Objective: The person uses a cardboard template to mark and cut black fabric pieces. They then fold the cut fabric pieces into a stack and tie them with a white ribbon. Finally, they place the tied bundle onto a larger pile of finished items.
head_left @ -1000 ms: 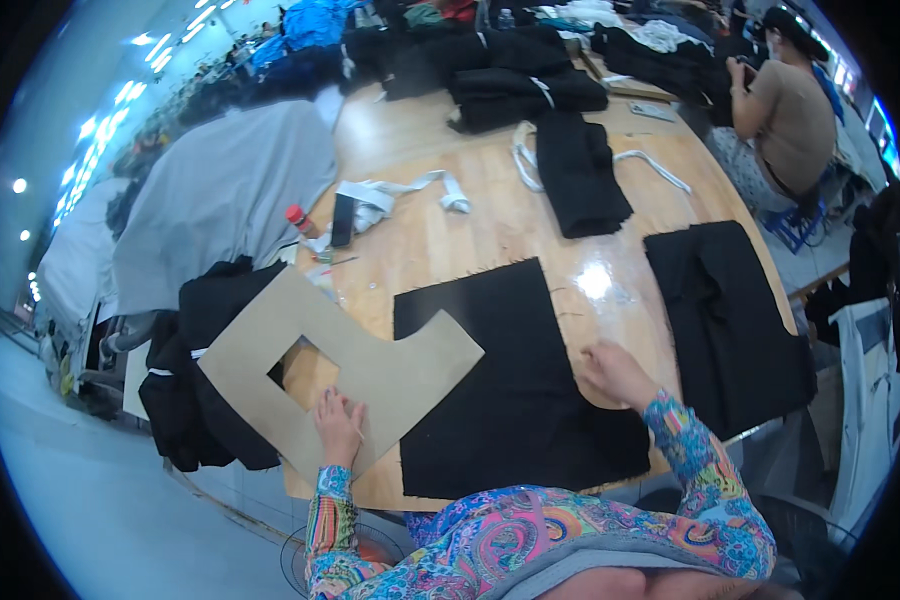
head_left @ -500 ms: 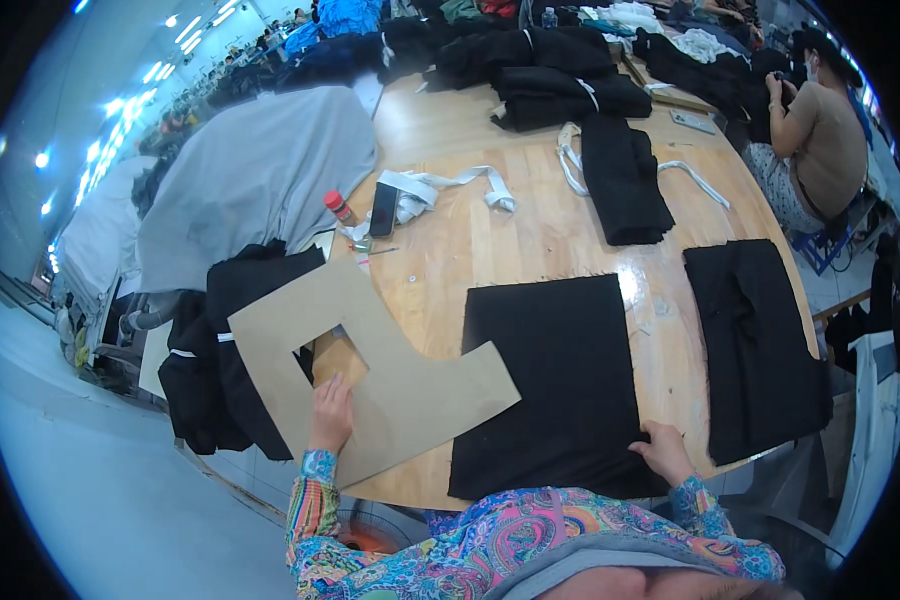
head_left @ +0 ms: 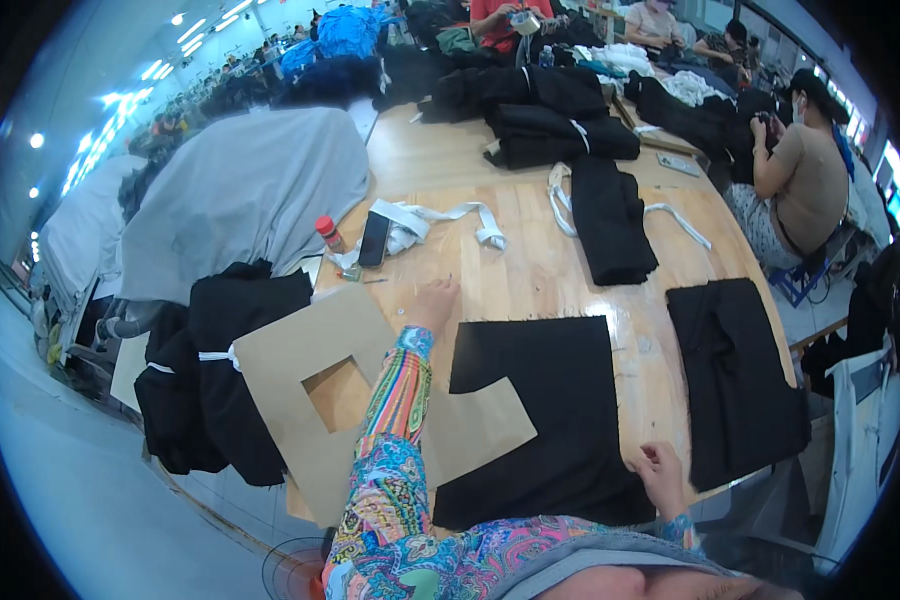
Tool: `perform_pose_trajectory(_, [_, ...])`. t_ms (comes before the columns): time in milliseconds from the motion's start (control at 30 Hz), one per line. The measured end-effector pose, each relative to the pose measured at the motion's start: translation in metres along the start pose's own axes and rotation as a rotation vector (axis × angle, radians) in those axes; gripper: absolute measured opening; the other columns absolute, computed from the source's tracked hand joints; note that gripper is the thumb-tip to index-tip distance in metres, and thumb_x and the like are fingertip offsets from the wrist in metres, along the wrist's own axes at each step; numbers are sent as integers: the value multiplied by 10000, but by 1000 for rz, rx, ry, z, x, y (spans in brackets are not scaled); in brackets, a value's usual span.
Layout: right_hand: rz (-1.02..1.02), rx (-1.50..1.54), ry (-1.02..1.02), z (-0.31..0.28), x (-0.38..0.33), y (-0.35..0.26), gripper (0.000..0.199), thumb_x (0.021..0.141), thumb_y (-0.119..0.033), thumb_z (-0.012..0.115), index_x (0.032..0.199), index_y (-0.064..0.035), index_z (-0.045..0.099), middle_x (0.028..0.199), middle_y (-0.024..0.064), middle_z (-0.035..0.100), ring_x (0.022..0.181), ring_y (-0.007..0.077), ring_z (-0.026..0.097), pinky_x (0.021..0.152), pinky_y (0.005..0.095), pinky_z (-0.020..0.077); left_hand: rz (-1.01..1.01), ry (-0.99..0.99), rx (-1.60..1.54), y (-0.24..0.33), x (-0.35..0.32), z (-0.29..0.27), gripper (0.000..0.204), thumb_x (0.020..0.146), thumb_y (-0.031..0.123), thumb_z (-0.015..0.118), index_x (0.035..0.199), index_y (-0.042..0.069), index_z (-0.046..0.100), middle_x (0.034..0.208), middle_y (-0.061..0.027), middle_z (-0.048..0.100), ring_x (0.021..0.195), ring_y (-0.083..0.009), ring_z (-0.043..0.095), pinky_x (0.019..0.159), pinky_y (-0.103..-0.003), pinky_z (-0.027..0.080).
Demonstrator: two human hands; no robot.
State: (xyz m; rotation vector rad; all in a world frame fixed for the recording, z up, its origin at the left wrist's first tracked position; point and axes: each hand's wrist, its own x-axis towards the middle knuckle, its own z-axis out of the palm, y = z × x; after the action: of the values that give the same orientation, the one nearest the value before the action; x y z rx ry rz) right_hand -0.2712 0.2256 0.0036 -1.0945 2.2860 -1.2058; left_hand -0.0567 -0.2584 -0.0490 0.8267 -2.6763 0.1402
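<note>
My left hand (head_left: 434, 300) reaches far out over the wooden table (head_left: 540, 280), fingers apart, just past the far edge of a brown cardboard pattern (head_left: 310, 400) with a square cut-out. A small thin object lies on the wood right by the fingertips. My left forearm crosses the cardboard. A black fabric piece (head_left: 560, 420) lies flat beside the cardboard and under its near tab. My right hand (head_left: 660, 475) rests on that fabric's near right corner, fingers curled on the cloth.
A phone (head_left: 374, 238), a red-capped bottle (head_left: 328, 232) and white strips (head_left: 440, 215) lie further out. More black pieces (head_left: 740, 380) (head_left: 610, 220) lie right and ahead. Black bundles (head_left: 215, 370) hang off the left edge. A seated person (head_left: 800, 185) works at the right.
My left hand has left the cardboard's cut-out edge and stretched forward onto the bare wood beyond it. My right hand has slid down to the fabric's near right corner.
</note>
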Motion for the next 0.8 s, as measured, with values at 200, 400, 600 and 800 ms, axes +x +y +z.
perform_pose_trajectory(200, [-4, 35, 196, -3, -1, -16, 77, 809, -35, 635, 850, 23, 608, 807, 92, 586, 773, 190, 579, 691, 299, 460, 21, -8, 125, 16, 8, -10, 61, 762, 18, 577, 820, 36, 579, 852, -132, 628, 844, -281, 614, 721, -344, 508])
perform_pose_trajectory(400, [293, 849, -124, 67, 50, -66, 177, 891, -45, 581, 1044, 33, 623, 975, 109, 639, 872, 162, 625, 795, 282, 514, -306, -16, -1405, 153, -25, -82, 103, 802, 14, 686, 793, 9, 583, 856, -56, 656, 788, -96, 612, 725, -262, 518])
perform_pose_trajectory(600, [568, 1459, -639, 107, 77, -93, 239, 912, -154, 593, 1074, 22, 601, 951, 89, 644, 857, 163, 625, 791, 284, 514, 34, 103, -1322, 189, -68, -122, 115, 754, -43, 692, 798, 25, 610, 893, -94, 659, 926, -210, 643, 778, -298, 537])
perform_pose_trajectory(800, [661, 1619, -746, 114, 77, -105, 170, 916, -136, 581, 1010, 3, 605, 908, 71, 634, 808, 150, 611, 785, 281, 505, 100, 149, -1286, 181, -79, -122, 119, 754, -51, 683, 846, 11, 640, 973, -119, 657, 941, -228, 632, 794, -320, 532])
